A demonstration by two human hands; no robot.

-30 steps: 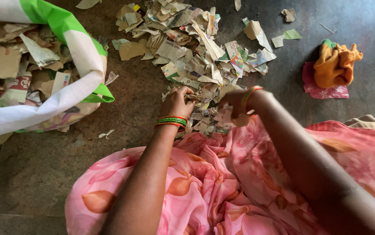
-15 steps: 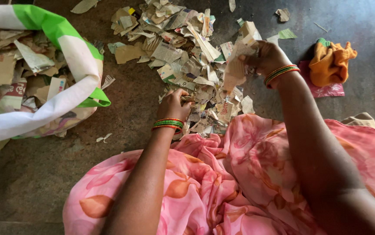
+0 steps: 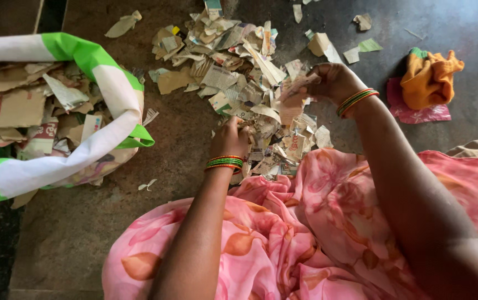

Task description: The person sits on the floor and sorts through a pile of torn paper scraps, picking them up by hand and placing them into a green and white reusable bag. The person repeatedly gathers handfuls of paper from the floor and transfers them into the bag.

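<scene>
A heap of torn paper scraps (image 3: 239,66) lies on the dark floor in front of me. My left hand (image 3: 230,139), bangles at the wrist, is closed on scraps at the near edge of the heap. My right hand (image 3: 328,82), also with bangles, is over the heap's right side, its fingers pinching a few paper pieces (image 3: 292,97). A pink patterned cloth (image 3: 305,233) covers my lap below both arms.
A white and green sack (image 3: 106,94) full of paper and cardboard pieces stands at the left. An orange cloth (image 3: 430,78) lies on a pink wrapper (image 3: 416,111) at the right. Loose scraps (image 3: 361,50) are scattered on the floor.
My right hand rose from near my lap with paper pieces, went up to the heap's right side, then dropped slightly lower. My left hand stayed at the heap's near edge.
</scene>
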